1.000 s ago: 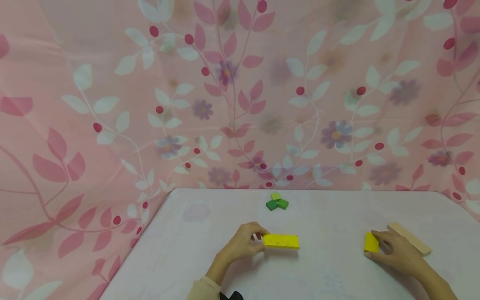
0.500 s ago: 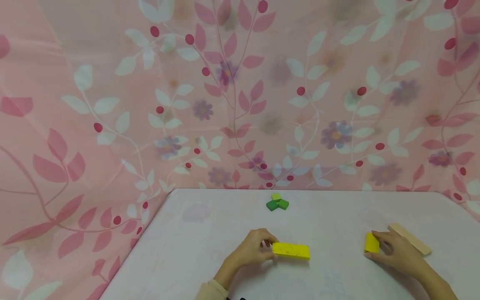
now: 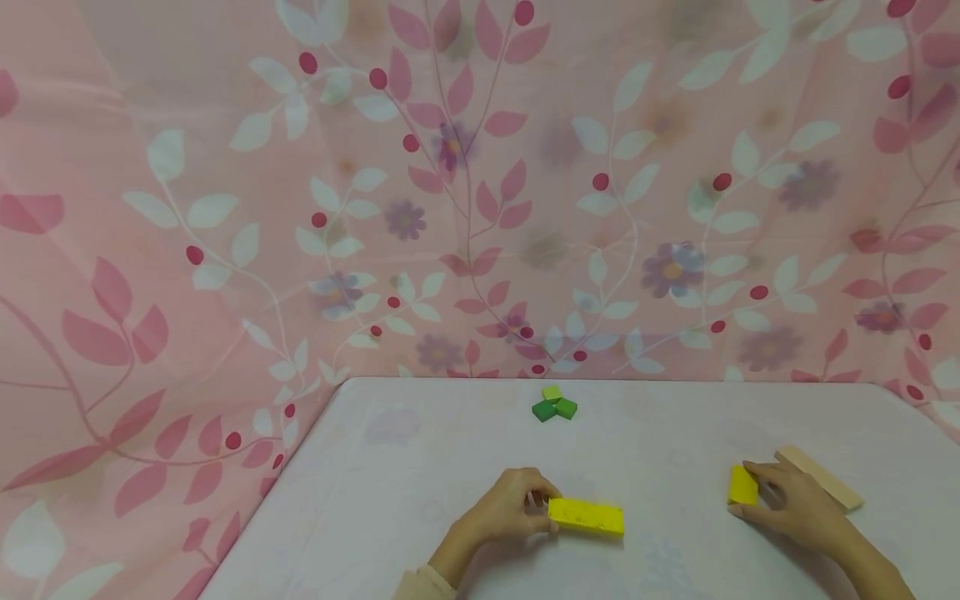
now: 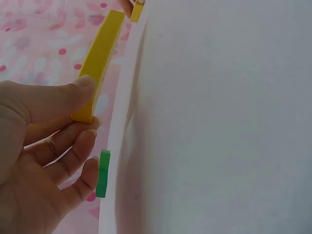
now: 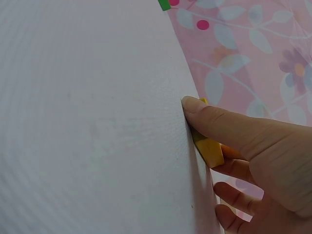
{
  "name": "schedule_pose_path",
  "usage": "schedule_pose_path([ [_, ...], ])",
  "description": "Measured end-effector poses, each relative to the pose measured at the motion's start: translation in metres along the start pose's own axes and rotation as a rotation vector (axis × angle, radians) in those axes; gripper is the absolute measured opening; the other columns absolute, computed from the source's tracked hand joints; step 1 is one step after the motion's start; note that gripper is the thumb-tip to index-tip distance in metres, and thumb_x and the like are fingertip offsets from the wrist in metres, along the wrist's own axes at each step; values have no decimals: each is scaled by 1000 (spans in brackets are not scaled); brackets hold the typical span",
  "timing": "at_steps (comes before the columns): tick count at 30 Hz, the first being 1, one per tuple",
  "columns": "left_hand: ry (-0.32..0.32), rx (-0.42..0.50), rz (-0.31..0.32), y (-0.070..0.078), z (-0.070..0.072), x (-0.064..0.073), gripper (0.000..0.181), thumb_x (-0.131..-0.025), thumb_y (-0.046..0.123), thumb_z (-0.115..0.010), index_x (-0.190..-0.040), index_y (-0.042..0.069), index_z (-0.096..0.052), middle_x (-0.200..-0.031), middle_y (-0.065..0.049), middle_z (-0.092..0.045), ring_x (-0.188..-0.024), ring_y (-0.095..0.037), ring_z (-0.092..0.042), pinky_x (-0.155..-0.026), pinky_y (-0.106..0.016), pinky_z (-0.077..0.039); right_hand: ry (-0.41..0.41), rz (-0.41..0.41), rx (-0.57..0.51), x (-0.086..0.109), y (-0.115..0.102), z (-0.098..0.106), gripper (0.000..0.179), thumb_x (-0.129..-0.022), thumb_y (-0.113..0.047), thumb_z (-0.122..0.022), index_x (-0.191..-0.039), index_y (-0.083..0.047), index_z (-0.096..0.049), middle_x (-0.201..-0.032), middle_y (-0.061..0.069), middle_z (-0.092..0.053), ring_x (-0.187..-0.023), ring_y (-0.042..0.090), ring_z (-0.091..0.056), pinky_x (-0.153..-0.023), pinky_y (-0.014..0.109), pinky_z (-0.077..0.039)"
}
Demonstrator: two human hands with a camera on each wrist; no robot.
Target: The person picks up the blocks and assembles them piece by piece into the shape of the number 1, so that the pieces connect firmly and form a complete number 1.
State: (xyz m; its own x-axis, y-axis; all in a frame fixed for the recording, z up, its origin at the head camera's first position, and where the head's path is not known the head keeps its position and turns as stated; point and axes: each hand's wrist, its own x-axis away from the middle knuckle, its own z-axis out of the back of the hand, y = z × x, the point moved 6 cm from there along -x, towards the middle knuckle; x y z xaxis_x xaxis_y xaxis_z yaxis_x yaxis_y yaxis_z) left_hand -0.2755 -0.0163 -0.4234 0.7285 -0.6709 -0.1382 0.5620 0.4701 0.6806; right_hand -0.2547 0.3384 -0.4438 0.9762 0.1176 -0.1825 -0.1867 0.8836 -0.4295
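Observation:
A long yellow block (image 3: 587, 517) is pinched at its left end between the thumb and fingers of my left hand (image 3: 507, 508). In the left wrist view the thumb presses on one face of that block (image 4: 100, 56), and the other fingers curl behind and below it. Over on the right, my right hand (image 3: 801, 507) grips a shorter yellow block (image 3: 743, 485) that rests on the table. From the right wrist view, thumb and fingers hold this short block (image 5: 210, 150) at opposite sides. Just behind the right hand lies a pale wooden plank (image 3: 819, 477).
Towards the back of the white-covered table (image 3: 450, 425), a dark green block (image 3: 543, 410), a mid-green block (image 3: 567, 408) and a light green block (image 3: 552, 393) touch in a small cluster. A pink floral cloth (image 3: 480, 208) hangs behind the table.
My left hand has moved right and nearer to me with the long yellow block, which now appears lower, closer to the table. My right hand has stayed in place on the short block.

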Motion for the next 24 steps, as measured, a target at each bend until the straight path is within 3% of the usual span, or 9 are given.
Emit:
schedule_pose_path([
  [11,-8,-31,-60,4,-5,3,26,-73,11,-79,-97,4,-72,-78,7,-60,-70,1,-49,-66,-13,-46,-1,-8,-12,1,1,-1,73,-73,-37,-78,-118,15,-54,-116,37,-54,-114,60,-34,-87,70,-31],
  [19,-55,-7,-24,4,-10,7,26,-74,13,-78,-98,6,-72,-81,12,-58,-72,1,-48,-67,-13,-44,-8,-8,-2,0,0,0,72,-74,-38,-77,-118,14,-55,-116,37,-53,-114,59,-35,-87,70,-31],
  [24,-71,-29,-34,5,-14,8,26,-75,14,-78,-99,6,-72,-82,13,-58,-73,2,-48,-67,-13,-44,-11,-6,0,0,-1,0,73,-74,-38,-77,-118,15,-55,-116,37,-54,-113,59,-36,-87,69,-32],
])
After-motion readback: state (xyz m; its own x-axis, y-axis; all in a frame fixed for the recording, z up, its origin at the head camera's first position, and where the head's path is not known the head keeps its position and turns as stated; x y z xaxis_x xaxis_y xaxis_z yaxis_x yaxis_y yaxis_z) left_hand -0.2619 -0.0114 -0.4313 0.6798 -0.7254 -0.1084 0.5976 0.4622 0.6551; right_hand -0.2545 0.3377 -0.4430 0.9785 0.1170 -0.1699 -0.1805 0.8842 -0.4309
